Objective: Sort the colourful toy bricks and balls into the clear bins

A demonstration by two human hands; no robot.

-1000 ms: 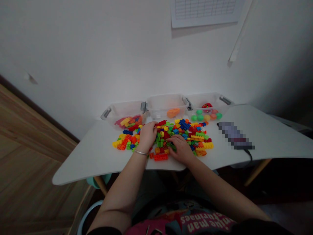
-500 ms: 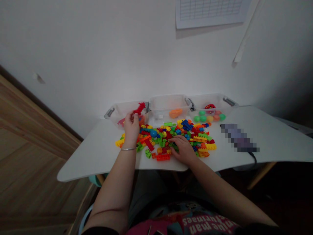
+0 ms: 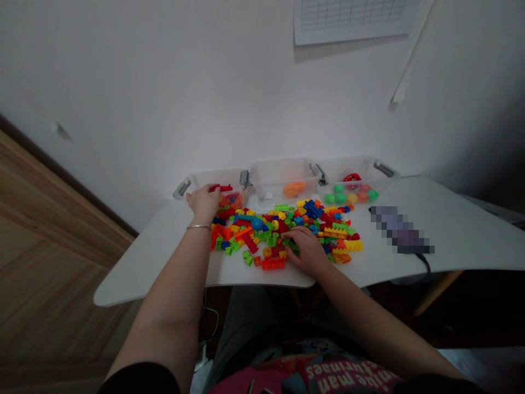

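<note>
At the left clear plastic bin (image 3: 197, 179), my left hand (image 3: 204, 202) reaches over the near rim. Its fingers are closed on a red toy figure (image 3: 225, 187), now lying sideways and partly hidden by the hand. Inside that bin, red, orange and blue pieces (image 3: 230, 201) show through the wall. My right hand (image 3: 307, 249) rests on the heap of toy bricks (image 3: 248, 241), its fingers and thumb apart over some green bricks (image 3: 273, 239). A blue ball (image 3: 257, 224) lies in the heap between the hands.
A middle bin (image 3: 266, 172) holds an orange piece (image 3: 294, 189). Red, green and orange round toys (image 3: 338, 198) are in the right bin (image 3: 361, 164). A blurred-out object with a cord (image 3: 397, 230) lies on the white table (image 3: 139, 268). A wall stands behind.
My left hand has moved left with the red toy figure, which has gone from upright to lying and lower in the bin. My right hand has stayed in place.
</note>
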